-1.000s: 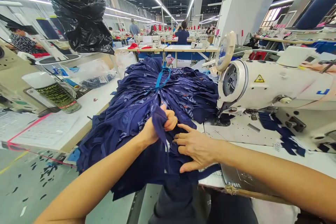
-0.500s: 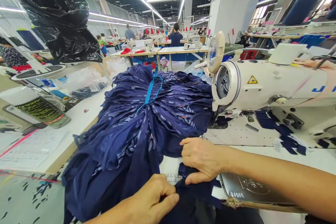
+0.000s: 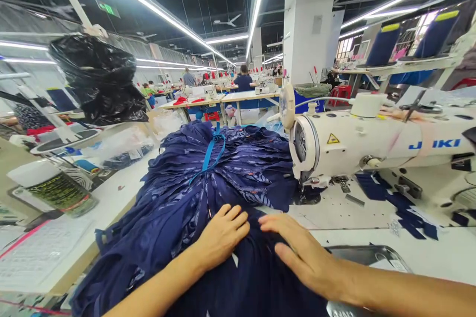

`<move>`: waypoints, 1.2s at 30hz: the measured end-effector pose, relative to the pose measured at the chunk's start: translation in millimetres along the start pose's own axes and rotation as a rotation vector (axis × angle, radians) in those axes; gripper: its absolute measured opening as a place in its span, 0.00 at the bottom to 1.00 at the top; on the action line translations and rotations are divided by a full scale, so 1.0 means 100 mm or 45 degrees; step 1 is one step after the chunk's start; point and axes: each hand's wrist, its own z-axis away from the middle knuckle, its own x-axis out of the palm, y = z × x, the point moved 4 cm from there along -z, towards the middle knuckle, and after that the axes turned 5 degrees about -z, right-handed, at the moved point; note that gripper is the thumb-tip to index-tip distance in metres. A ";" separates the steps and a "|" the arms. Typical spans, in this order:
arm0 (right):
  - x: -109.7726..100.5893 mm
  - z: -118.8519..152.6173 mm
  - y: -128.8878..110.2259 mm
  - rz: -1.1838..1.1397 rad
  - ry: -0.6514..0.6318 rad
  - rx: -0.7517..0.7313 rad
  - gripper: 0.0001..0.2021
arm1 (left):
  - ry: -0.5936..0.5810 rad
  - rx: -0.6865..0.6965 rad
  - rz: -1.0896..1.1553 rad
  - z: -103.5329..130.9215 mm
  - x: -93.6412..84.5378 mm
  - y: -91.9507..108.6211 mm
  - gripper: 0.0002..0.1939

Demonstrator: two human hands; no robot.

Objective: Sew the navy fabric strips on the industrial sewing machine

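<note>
A big bundle of navy garments [image 3: 174, 188], gathered with a bright blue strip [image 3: 208, 153], lies on the table in front of me. My left hand [image 3: 225, 233] rests on its near side, palm down with fingers extended. My right hand [image 3: 308, 257] is at the right of the near cloth, thumb and fingers apart, gripping nothing; whether it touches the cloth I cannot tell. Between my forearms spreads dark navy fabric [image 3: 249, 287], running down toward me. Right of the bundle stands a white sewing machine [image 3: 345, 133], its needle area close to the garments' edge.
Navy scraps [image 3: 405, 208] lie on the machine bed. A metal tray [image 3: 368, 252] sits by my right forearm. At left are a spray can [image 3: 55, 190], a written sheet [image 3: 37, 252] and a hanging black plastic bag [image 3: 100, 79]. People sit at workstations far ahead.
My left hand has moved forward and unfolded onto the navy cloth. My right hand has opened. Dark fabric now covers the ruler markings. The view has tilted upward.
</note>
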 end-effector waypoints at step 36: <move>-0.20 -0.63 1.01 -0.144 0.126 0.495 0.24 | 0.297 -0.008 0.523 -0.12 -0.05 -0.02 0.34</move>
